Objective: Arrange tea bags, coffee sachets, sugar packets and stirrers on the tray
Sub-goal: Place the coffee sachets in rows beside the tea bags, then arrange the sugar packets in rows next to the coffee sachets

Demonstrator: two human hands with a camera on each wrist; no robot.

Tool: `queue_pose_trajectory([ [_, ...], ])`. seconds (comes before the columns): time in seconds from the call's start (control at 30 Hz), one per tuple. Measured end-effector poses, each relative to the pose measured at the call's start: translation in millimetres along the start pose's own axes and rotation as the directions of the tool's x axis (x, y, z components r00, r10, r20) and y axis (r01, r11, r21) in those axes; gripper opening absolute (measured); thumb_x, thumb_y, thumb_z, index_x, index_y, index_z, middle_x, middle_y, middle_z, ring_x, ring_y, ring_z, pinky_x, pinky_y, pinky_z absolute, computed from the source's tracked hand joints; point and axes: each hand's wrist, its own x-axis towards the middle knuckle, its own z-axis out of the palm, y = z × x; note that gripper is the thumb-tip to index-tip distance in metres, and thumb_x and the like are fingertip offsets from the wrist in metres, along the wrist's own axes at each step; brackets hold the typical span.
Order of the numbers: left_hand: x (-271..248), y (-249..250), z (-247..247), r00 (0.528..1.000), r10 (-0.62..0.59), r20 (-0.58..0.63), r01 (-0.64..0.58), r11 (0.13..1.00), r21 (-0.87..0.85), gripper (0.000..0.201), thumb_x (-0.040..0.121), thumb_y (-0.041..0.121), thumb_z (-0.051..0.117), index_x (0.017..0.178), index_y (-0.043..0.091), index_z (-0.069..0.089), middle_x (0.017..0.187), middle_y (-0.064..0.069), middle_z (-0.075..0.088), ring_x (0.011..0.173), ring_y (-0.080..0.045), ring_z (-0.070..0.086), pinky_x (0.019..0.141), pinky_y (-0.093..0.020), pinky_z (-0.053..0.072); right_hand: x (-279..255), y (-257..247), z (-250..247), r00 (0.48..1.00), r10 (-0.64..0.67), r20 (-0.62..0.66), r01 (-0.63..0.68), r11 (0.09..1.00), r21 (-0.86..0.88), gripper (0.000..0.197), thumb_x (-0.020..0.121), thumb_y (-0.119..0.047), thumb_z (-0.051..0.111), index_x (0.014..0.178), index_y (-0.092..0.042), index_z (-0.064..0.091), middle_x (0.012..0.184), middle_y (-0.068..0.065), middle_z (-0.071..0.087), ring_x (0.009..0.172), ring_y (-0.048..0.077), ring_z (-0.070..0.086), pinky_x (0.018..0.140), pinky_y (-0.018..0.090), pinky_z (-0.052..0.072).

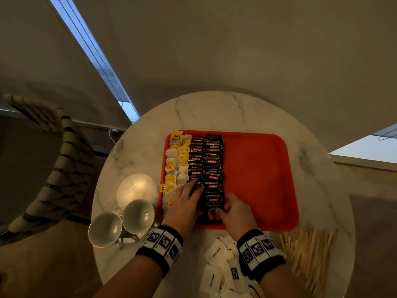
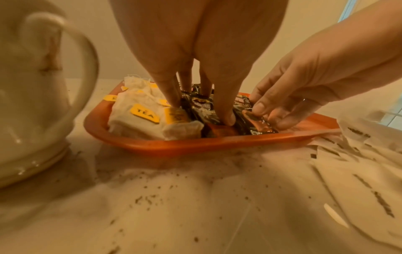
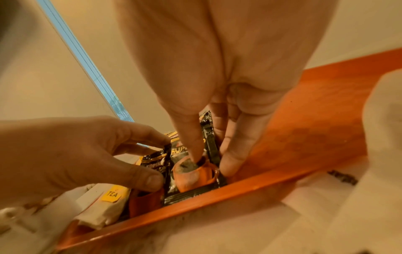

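- Near sachet (image 1: 212, 204) at tray's (image 1: 260, 168) near edge, last in right coffee column; pinched by right hand (image 1: 235, 211), thumb on top, fingers (image 3: 230, 154) curled at its right edge, likely to square it in line
- Left hand (image 1: 184, 203) spread flat, straight fingers pressing left coffee column (image 1: 196, 162), probably to stop rows sliding
- Tea bags (image 1: 176, 168) in two columns along tray's left edge
- Tray's right half bare orange, presumably kept for sugar and stirrers
- Sugar packets (image 1: 219, 263) heaped off tray by table's (image 1: 214, 112) near edge; stirrers (image 1: 309, 252) piled at near right
- Two cups (image 1: 122, 222) near left; round marble top, wicker chair (image 1: 55, 164) beyond left edge, dim room, window strip behind
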Motion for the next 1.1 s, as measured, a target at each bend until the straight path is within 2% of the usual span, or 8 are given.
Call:
queue_pose_trajectory([
  [0.13,-5,2,-3,0.999,0.016,-0.031,-0.017,1.000,-0.022,0.072,0.093,0.031,0.068,0.156,0.023,0.035,0.164,-0.006,0.024,0.149,-0.027,0.023,0.116,-0.042,0.035,-5,2,-4,1.000,-0.016,-0.021,0.015,1.000,-0.016,0.037,0.089,-0.031,0.074,0.122,-0.028,0.060,0.099,-0.012,0.061,0.092,0.007,0.061,0.083,0.030,0.057],
  [0.27,-24,13,-6,0.983,0.119,-0.140,-0.128,0.990,-0.054,0.050,0.092,0.036,0.069,0.138,0.019,0.058,0.138,-0.005,0.054,0.126,-0.024,0.050,0.103,-0.036,0.048,-18,7,-19,0.997,-0.067,-0.042,0.066,0.997,-0.030,0.032,0.088,-0.030,0.074,0.119,-0.028,0.062,0.100,-0.012,0.062,0.093,0.007,0.062,0.085,0.033,0.057],
  [0.4,-55,37,4,0.984,0.163,0.067,-0.162,0.987,-0.014,0.036,0.104,0.043,0.047,0.135,0.027,0.054,0.130,0.006,0.058,0.114,-0.014,0.057,0.096,-0.029,0.050,-44,24,-34,0.992,-0.129,-0.009,0.126,0.981,-0.150,0.020,0.090,-0.031,0.071,0.110,-0.030,0.065,0.098,-0.014,0.059,0.094,0.009,0.059,0.086,0.034,0.054],
  [0.53,-71,51,35,0.961,0.045,0.273,-0.051,0.999,0.014,0.060,0.099,0.055,0.051,0.149,0.023,0.041,0.147,0.000,0.045,0.133,-0.021,0.046,0.109,-0.036,0.044,-71,48,-45,0.987,-0.158,-0.034,0.130,0.901,-0.414,0.038,0.093,-0.042,0.065,0.128,-0.030,0.055,0.121,-0.009,0.052,0.115,0.015,0.046,0.098,0.031,0.044],
  [0.67,-76,62,60,0.970,-0.062,0.236,0.059,0.998,0.021,0.086,0.087,0.070,0.056,0.153,0.020,0.033,0.151,0.000,0.036,0.139,-0.022,0.035,0.112,-0.036,0.041,-82,66,-43,0.995,-0.098,0.017,0.092,0.849,-0.521,0.060,0.089,-0.053,0.066,0.137,-0.027,0.043,0.133,-0.003,0.047,0.123,0.021,0.043,0.105,0.034,0.039],
  [0.83,-73,75,69,0.957,-0.162,0.240,0.198,0.971,-0.132,0.076,0.085,0.041,0.076,0.148,0.020,0.038,0.144,-0.001,0.043,0.133,-0.021,0.042,0.111,-0.029,0.038,-84,71,-28,0.979,-0.166,0.118,0.201,0.875,-0.441,0.047,0.092,-0.039,0.068,0.132,-0.026,0.048,0.131,-0.004,0.043,0.124,0.020,0.044,0.104,0.032,0.040],
  [1.0,-80,69,63,0.940,-0.239,0.243,0.299,0.920,-0.254,0.046,0.088,0.021,0.075,0.128,0.024,0.051,0.132,0.003,0.048,0.104,-0.015,0.056,0.091,-0.023,0.049,-81,76,-28,0.966,-0.194,0.170,0.243,0.909,-0.338,0.020,0.095,-0.024,0.067,0.113,-0.025,0.058,0.122,-0.006,0.043,0.112,0.015,0.050,0.095,0.025,0.042],
  [1.1,-85,62,55,0.930,-0.279,0.238,0.351,0.866,-0.355,0.027,0.091,0.013,0.067,0.112,0.024,0.054,0.099,0.006,0.063,0.081,-0.011,0.061,0.071,-0.027,0.058,-79,74,-34,0.962,-0.201,0.183,0.248,0.923,-0.294,0.009,0.095,-0.018,0.064,0.095,-0.024,0.057,0.108,-0.007,0.053,0.098,0.012,0.054,0.087,0.028,0.048],
])
